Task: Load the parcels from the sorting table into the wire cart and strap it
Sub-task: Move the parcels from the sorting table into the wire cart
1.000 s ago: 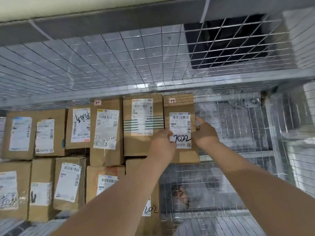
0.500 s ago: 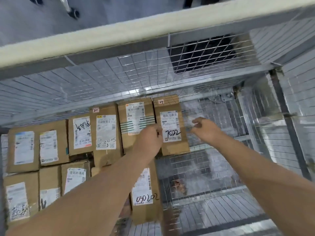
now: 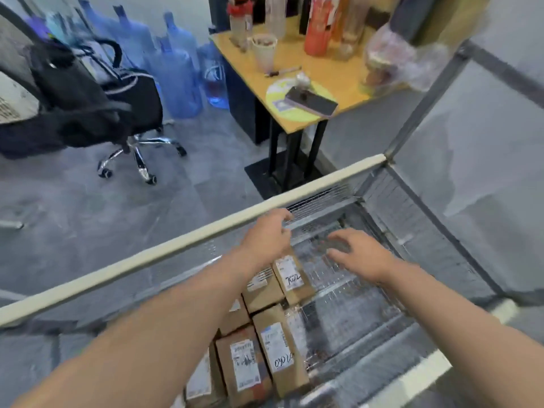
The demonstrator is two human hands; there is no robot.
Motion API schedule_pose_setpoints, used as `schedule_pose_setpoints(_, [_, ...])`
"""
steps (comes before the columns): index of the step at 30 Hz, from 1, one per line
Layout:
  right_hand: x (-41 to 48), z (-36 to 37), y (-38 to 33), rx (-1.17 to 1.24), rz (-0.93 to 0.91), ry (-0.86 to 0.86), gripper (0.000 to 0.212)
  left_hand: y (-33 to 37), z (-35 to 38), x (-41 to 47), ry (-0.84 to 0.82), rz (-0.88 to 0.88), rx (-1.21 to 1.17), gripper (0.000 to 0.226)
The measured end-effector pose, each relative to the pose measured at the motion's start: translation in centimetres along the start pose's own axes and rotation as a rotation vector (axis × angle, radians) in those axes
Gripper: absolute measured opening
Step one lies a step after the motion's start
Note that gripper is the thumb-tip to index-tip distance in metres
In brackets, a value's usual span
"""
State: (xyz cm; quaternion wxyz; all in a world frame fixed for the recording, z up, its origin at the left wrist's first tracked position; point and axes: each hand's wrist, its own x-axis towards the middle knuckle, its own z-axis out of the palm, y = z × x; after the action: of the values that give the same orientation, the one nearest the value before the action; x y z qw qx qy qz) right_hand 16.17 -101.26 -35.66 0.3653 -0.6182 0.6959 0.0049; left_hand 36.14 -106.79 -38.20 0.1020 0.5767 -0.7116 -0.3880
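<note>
While both bare arms reach over the wire cart (image 3: 394,207), the left hand (image 3: 266,237) hovers just below the cream top rail (image 3: 176,245). Its fingers are relaxed and lightly bent, holding nothing; whether the fingertips touch the mesh cannot be told. The right hand (image 3: 360,254) hangs beside it with fingers spread, also empty, over the bare mesh part of the cart. Brown cardboard parcels (image 3: 262,293) stand packed in rows inside the cart, on its left, with white labels facing the camera. The parcel with a handwritten number (image 3: 294,276) sits just under the left wrist, apart from both hands. Beyond the rail, a yellow-topped bench (image 3: 338,69) carries a phone (image 3: 312,103), a paper cup (image 3: 265,51) and bottles. Blue water jugs (image 3: 176,72) stand on the grey floor beside a black office chair (image 3: 129,95).
</note>
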Motion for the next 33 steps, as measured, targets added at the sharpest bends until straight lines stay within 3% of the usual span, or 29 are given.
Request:
schedule_pose_setpoints(4, [-10.1, -7.3, -3.9, -0.116, 0.047, 0.129, 0.048, 7.0, -8.2, -6.2, -0.054, 0.218, 0.12, 0.023])
schedule_pose_setpoints(8, [-18.4, -12.8, -5.9, -0.149, 0.096, 0.281, 0.05, 12.3, -14.5, -11.3, -0.11, 0.358, 0.24, 0.035])
schedule_pose_setpoints(14, [-26.8, -17.4, -8.0, -0.211, 0.053, 0.453, 0.049, 20.6, -20.1, -15.1, 0.013, 0.549, 0.324, 0.039])
schedule_pose_setpoints(22, [-37.8, -18.8, -6.6, -0.156, 0.004, 0.69, 0.049, 32.1, -17.4, -21.7, 0.085, 0.76, 0.415, 0.044])
schedule_pose_setpoints(29, [-47.1, -13.5, -1.0, -0.047, 0.18, 0.766, 0.045, 36.1, -9.2, -29.2, -0.04, 0.932, 0.699, 0.049])
schedule_pose_setpoints(33, [-53.7, -12.4, -0.1, -0.066, 0.264, 0.869, 0.04, 38.4, -8.9, -32.5, -0.047, 0.998, 0.704, 0.051])
